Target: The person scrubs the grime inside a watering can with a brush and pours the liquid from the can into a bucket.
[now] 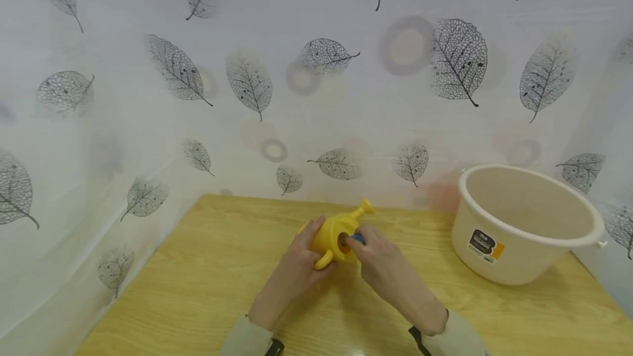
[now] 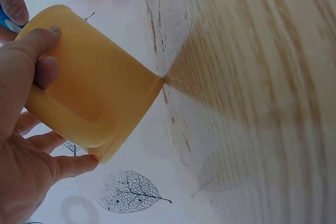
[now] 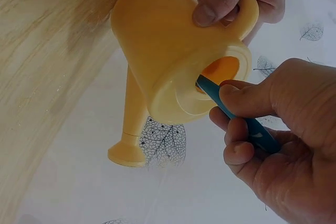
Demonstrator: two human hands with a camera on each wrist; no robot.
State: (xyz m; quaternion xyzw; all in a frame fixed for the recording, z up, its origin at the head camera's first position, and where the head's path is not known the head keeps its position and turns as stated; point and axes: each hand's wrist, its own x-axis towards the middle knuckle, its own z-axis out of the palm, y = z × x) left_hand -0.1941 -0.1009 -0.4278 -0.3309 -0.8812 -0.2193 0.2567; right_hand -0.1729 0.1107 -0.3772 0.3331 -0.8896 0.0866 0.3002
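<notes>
1. Pinching a blue tool (image 3: 239,113) between thumb and curled fingers (image 3: 237,153) of the right hand (image 1: 388,268), fingers narrow and closed around its handle.
2. Poking the tool's tip just past the fingertips into the round top opening of a yellow watering can (image 3: 168,56), against an orange part (image 3: 220,70) inside that opening.
3. Gripping the can with the left hand (image 1: 292,273): thumb (image 2: 31,51) lying over the body in the left wrist view, other fingers (image 2: 63,163) curling under the base rim, a snug hold rather than a wide one.
4. Wrapping, in the right wrist view, the left fingers (image 3: 218,1) round the can's handle at the top edge, directly across the opening from the right fingertips.
5. Holding the can tilted on its side between both sets of fingers, opening facing the person, spout (image 1: 363,210) pointing away from the fingertips toward the far wall.
6. Keeping the can lifted just above the wooden table (image 1: 207,268); contact with the tabletop impossible to tell.
7. Lying further out, well apart to the right of the right hand: a cream plastic basin (image 1: 524,224) with a label, standing on the table.
8. Surrounding everything beyond the table: a white curtain (image 1: 247,81) printed with grey leaves.
</notes>
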